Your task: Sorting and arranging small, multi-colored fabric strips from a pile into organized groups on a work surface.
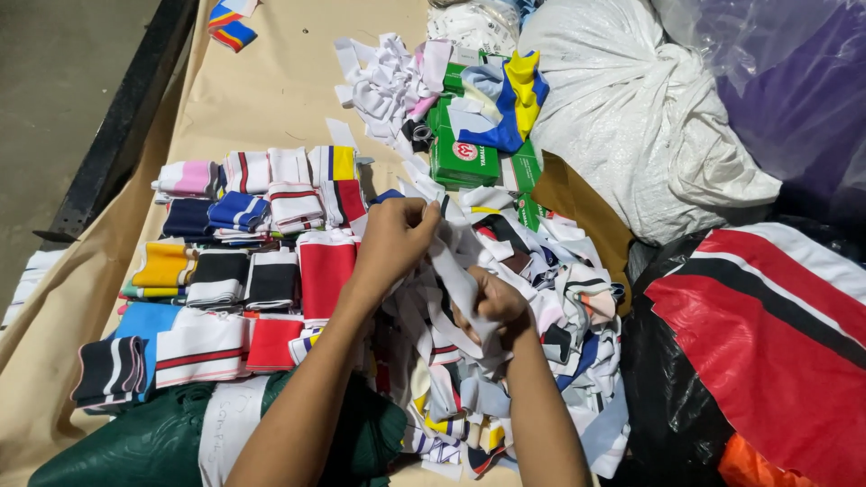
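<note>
- Nearest the camera, two bare forearms are reaching up from the bottom edge over a dark green bag [135,446] that is lying at the table's [271,90] near side.
- Above them, the left hand [394,239] is curling its fingers together and pinching the upper end of a white fabric strip [456,280], holding it up over the heap.
- Just to the right and lower, the right hand [492,307] is closing around the same strip, its fingers wrapping the cloth so that the strip is running taut between the two hands.
- Under both hands, a loose pile of mixed fabric strips [559,307] in white, black, red and blue is spreading across the middle of the table.
- To the left of the hands, folded ribbed pieces [239,261] are lying in neat rows on the tan table cover, among them a red piece [327,271], a yellow one [164,263] and a pink one [188,178].
- Farther back, green boxes [465,158] are sitting under a blue and yellow cloth [514,104], with more white scraps [388,81] beside them.
- At the right, a large white sack [631,117] is leaning against a black bag [667,406] that is carrying a red, black and white striped fabric [776,316].
</note>
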